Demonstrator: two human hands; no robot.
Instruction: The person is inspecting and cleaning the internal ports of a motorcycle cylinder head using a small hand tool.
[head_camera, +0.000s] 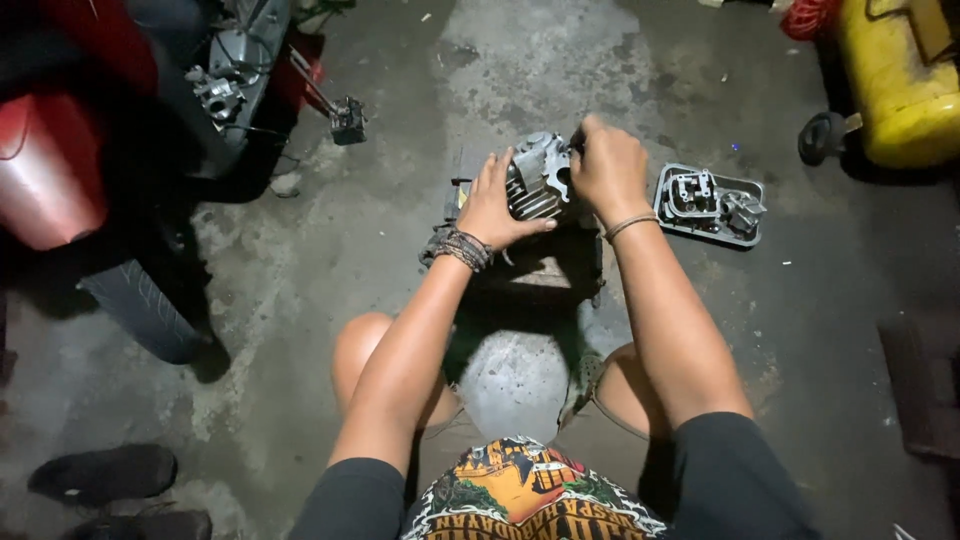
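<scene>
We've got the finned engine part (538, 178) sitting on a dark block (545, 265) on the floor, just ahead of our knees. Left hand (492, 208) is clamped on its near-left side, fingers wrapped round the fins; right hand (607, 168) is closed on its top-right edge, prob. pinching sth small there, can't tell what.

Risks, as we judge them: the engine part perches on the block w/o any clamp, so a hard push from the right hand could tip it off toward the floor. Fins are thin and sharp-edged, so a slip could nick the left hand's fingers. Any small bit coming loose may drop and roll out of sight on the stained, dim concrete.

Around the engine part: a grey tray (752, 228) w/ metal pieces just right of it, near enough for the right elbow to knock. Far right, a yellow tank (895, 95) on wheels. Left, well apart, a red motorbike (60, 170) and its tyre (140, 310). A dark shoe (103, 472) lies down-left, behind us.
</scene>
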